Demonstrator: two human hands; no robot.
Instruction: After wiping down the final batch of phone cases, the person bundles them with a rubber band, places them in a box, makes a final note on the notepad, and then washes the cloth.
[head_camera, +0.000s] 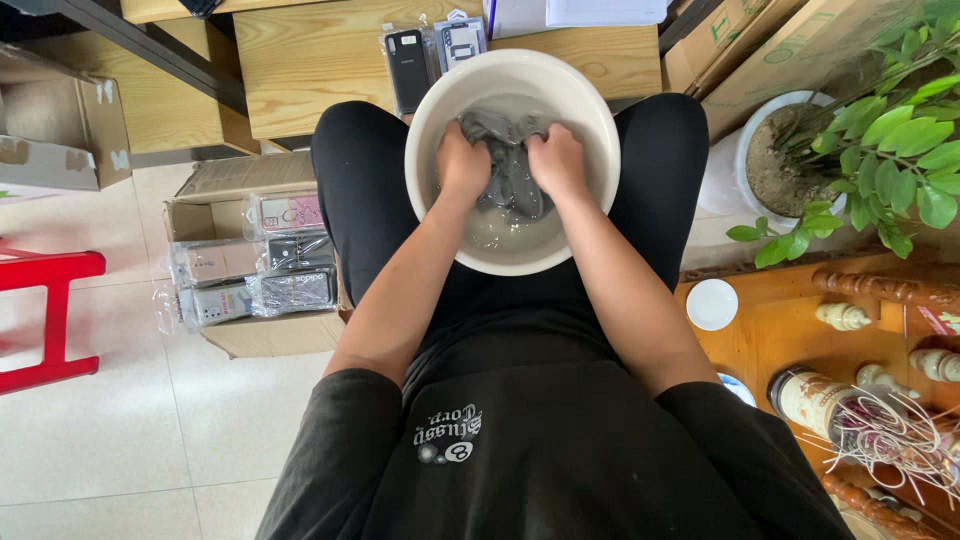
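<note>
Both hands are closed tight on a wet grey cloth garment (508, 165) that lies bunched in shallow, cloudy water at the bottom of a round white plastic basin (590, 105): the left hand (463, 163) grips its left side and the right hand (557, 163) its right side, the knuckles near each other with the fabric between them. The basin sits low between the person's knees, just in front of a pale wooden table (320, 55), and its footing cannot be seen, so a hard push or pull on the cloth could, I judge, rock it and slop water over the rim. Spilled water would likely wet the black trousers (350, 180) pressed to either side, run onto the glossy pale tiled floor (120, 420) and make it slippery, or reach the open brown cardboard box (270, 335) of plastic-wrapped phone cases (255, 270) just left of the leg. More packaged cases (430, 50) lie on the table edge right behind the basin, within splash range. To the right stand a white pot with a leafy green plant (900, 140), a small white saucer (712, 303) and bottles on an orange-brown wooden surface (780, 330). A red metal stool frame (50, 310) stands at the far left.
</note>
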